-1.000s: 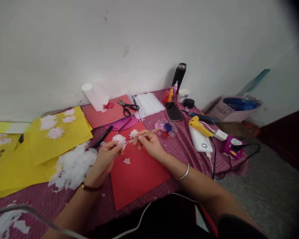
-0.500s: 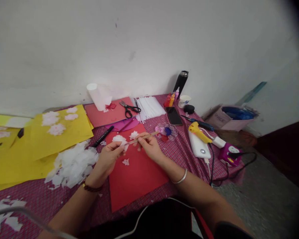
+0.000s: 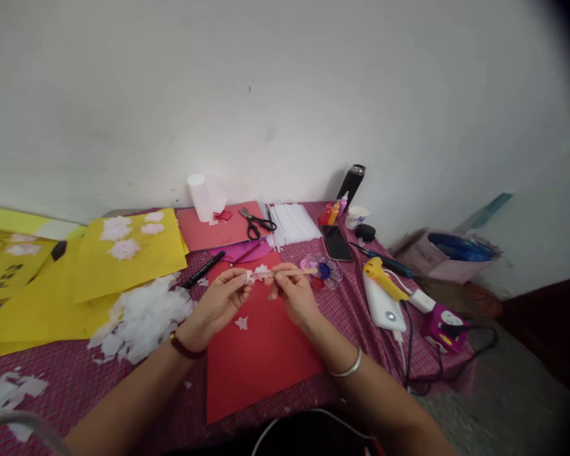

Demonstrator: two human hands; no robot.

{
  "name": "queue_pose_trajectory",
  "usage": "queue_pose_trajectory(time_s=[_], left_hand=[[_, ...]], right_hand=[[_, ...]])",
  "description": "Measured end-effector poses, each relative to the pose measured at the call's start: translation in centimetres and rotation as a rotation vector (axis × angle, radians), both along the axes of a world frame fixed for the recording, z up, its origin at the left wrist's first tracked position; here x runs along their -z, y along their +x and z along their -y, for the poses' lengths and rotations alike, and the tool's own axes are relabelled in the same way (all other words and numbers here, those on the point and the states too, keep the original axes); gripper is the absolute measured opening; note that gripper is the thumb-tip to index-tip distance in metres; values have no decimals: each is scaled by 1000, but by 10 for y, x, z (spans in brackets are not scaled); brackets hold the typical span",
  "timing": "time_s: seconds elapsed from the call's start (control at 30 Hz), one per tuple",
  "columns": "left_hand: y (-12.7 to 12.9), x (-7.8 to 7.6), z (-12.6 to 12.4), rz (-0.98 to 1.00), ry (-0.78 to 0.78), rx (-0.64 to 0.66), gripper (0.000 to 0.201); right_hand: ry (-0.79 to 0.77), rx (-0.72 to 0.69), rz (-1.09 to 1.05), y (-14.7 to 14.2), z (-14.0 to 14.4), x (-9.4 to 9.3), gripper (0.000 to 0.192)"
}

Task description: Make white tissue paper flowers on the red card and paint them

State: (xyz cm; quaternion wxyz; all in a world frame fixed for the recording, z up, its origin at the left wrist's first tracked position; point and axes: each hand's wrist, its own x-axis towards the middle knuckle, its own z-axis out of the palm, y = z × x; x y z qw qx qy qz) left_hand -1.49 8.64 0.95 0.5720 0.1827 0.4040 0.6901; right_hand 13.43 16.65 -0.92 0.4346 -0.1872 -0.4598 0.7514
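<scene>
My left hand (image 3: 220, 303) is closed, pinching a small piece of pale pink tissue paper (image 3: 249, 277) between thumb and fingertips. In my right hand (image 3: 295, 299) is a thin, flat wooden stick (image 3: 308, 272), held between thumb and fingers. Its left tip meets the paper; its other end points over the clear palette (image 3: 333, 275) with blue and pink paint. Both hands hover above a red sheet (image 3: 266, 361). A torn paper scrap (image 3: 241, 323) lies on that sheet, and a pale paper flower (image 3: 262, 269) is partly hidden behind my fingers.
Shredded white paper (image 3: 145, 316) is heaped left, beside yellow sheets (image 3: 142, 266) bearing paper flowers. Scissors (image 3: 255, 223), a black marker (image 3: 204, 268) and white sticks (image 3: 294, 223) lie behind. A phone (image 3: 336, 242), glue gun (image 3: 384, 278) and power bank (image 3: 384, 304) sit right.
The view has shifted, so the table sits slightly lower. The stick has turned nearly level, and its left tip is now at the paper in my left hand.
</scene>
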Motion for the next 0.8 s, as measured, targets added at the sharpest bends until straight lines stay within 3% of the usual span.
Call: queue_pose_trajectory(time_s=[0.17,0.33,0.47,0.6,0.7,0.8], left_hand=[[13,-7,-17,-96,56,-63,20],[23,-11,-25,-237,78,-88,19],[27,-12,-23,-619,98,-138,11],[23,-11,-22,-986,203,-152,6],[17,-11,-27,-888,146,-127,7],[10,-14,-37,-656,86,-63,15]], right_hand=[[-44,47,-22,2,-5,-4,27],[8,162,15,3,-8,-5,24],[27,248,58,3,-11,-3,25],[-174,100,-13,5,-12,-3,21],[-247,-38,-82,7,-15,-7,27],[-211,-37,-69,8,-21,-8,32]])
